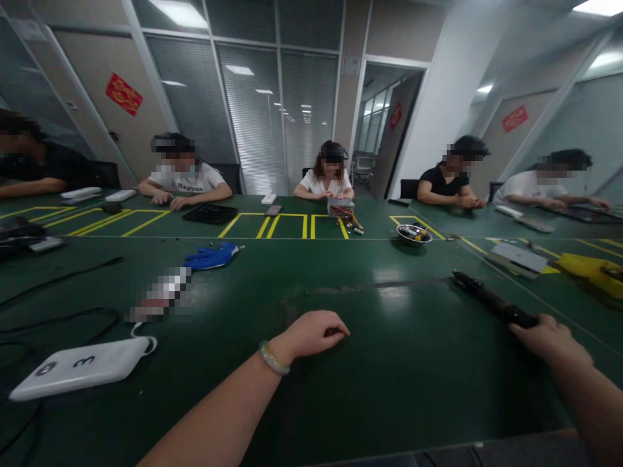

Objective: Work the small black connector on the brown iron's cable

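Observation:
My left hand [314, 335] rests on the green table top [418, 376] near the middle, with a pale bangle [273, 358] at the wrist. Its fingers are curled in and I see nothing between them. Over at the right, my right hand [555, 342] is wrapped round the rear end of a long black electric screwdriver [491, 299]. The tool's narrow tip points away from me and to the left, low over the table. Part of the right-hand grip is hidden behind the fingers.
A white power bank [82, 366] marked 3, a blurred phone [163, 295] and a blue glove [211, 257] lie left. Farther off are a metal bowl [413, 236] with small parts, a metal box with coloured wires [348, 213] and a black tray [210, 214]. Several people sit opposite.

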`<state>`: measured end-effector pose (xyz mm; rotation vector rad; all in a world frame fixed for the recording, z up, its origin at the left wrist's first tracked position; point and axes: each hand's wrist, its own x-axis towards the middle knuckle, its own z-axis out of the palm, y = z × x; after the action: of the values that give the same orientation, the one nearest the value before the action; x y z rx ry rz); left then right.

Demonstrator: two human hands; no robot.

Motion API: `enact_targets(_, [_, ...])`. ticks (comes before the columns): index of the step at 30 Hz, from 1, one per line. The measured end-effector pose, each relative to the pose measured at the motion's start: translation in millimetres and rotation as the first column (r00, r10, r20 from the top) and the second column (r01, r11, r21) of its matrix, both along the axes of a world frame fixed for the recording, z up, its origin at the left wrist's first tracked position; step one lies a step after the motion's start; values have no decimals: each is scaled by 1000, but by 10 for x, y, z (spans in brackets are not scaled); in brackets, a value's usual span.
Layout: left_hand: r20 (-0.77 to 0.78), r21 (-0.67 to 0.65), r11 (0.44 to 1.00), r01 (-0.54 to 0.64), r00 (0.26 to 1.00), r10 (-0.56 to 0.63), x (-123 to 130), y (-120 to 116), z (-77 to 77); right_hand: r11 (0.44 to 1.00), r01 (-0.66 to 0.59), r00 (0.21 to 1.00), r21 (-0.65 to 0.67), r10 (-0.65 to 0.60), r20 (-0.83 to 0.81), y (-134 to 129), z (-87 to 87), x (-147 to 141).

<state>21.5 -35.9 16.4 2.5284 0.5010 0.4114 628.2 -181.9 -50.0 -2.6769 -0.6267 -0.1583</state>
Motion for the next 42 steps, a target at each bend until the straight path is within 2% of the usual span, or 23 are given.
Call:
enact_targets(3, [7,-19,1000,-22,1000,23,20,11,-13,982,176,974,-65,-184,-134,175,79,-73])
enact_targets(6, [23,-38,999,-25,999,26,50,28,-30,979,197,976,-45,-200,-81,260,89,-217])
enact_targets(9, [14,-52,998,-30,999,31,79,36,-28,991,118,991,-57,-121,-50,349,103,-460])
enact_targets(12, [11,-46,998,-33,999,33,99,32,-14,996,0,1000,-88,0,0,557,170,-883])
enact_targets(15, [46,-23,999,-26,999,27,109,18,-1,984,-140,987,-115,148,65,881,268,-1507])
enact_targets(18, [121,35,997,-62,991,58,107,4,19,934,-336,933,-124,348,96,1223,360,-2285])
enact_targets(21, [246,102,974,-203,954,173,83,11,42,819,-563,813,-112,573,104,1473,416,-3131])
enact_targets(24, [355,145,911,-386,880,316,27,76,27,629,-774,622,-71,776,104,1581,413,-3886])
enact_targets(26, [373,161,854,-494,832,411,-24,159,-22,503,-863,496,-45,860,121,1582,382,-4247])
enact_targets(29, [320,176,774,-608,779,539,-92,309,-142,378,-926,373,-1,914,159,1524,326,-4498])
enact_targets(31, [263,186,747,-639,765,588,-115,391,-229,315,-948,316,36,932,176,1474,321,-4487])
enact_targets(33, [211,219,747,-628,778,592,-119,443,-301,273,-960,279,60,941,191,1423,370,-4380])
enact_targets(34, [186,240,753,-613,790,584,-117,458,-328,279,-958,286,60,937,201,1395,419,-4304])
enact_targets(35, [161,259,760,-596,803,574,-115,469,-350,317,-947,321,54,923,212,1366,483,-4218])
enact_targets(36, [136,273,767,-581,813,567,-113,477,-366,393,-919,391,39,894,218,1333,557,-4125])
enact_targets(39, [67,288,784,-550,828,557,-117,497,-384,730,-679,716,-73,681,153,1215,786,-3819])
enact_targets(40, [53,287,787,-546,830,556,-120,505,-382,789,-596,788,-148,610,83,1171,848,-3715])
enact_targets(41, [43,285,790,-543,830,556,-122,512,-378,803,-549,825,-232,564,-3,1128,895,-3616])
enact_targets(42, [34,281,792,-541,831,556,-124,518,-371,779,-547,832,-308,548,-93,1089,928,-3524])
